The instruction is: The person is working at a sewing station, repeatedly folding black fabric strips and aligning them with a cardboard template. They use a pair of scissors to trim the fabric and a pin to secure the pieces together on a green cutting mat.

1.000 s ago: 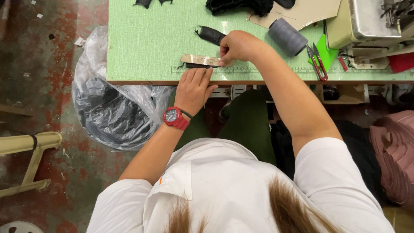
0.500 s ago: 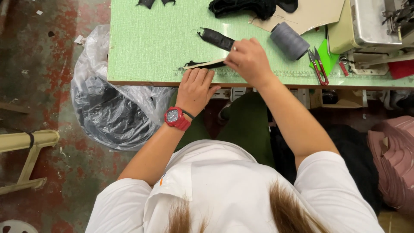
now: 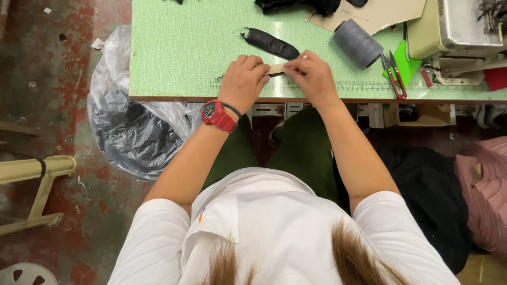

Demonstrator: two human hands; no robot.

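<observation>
Seen from above, a person's left hand [image 3: 244, 79] and right hand [image 3: 312, 75] both pinch a small tan strip [image 3: 277, 68] between them at the near edge of a green table [image 3: 179, 47]. A black fabric piece [image 3: 270, 43] lies just beyond.

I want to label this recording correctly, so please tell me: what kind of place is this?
Most likely a sewing workshop. On the green worktable lie a large grey thread spool, small red-handled snips and dark fabric pieces, and part of a sewing machine shows at the right.
</observation>
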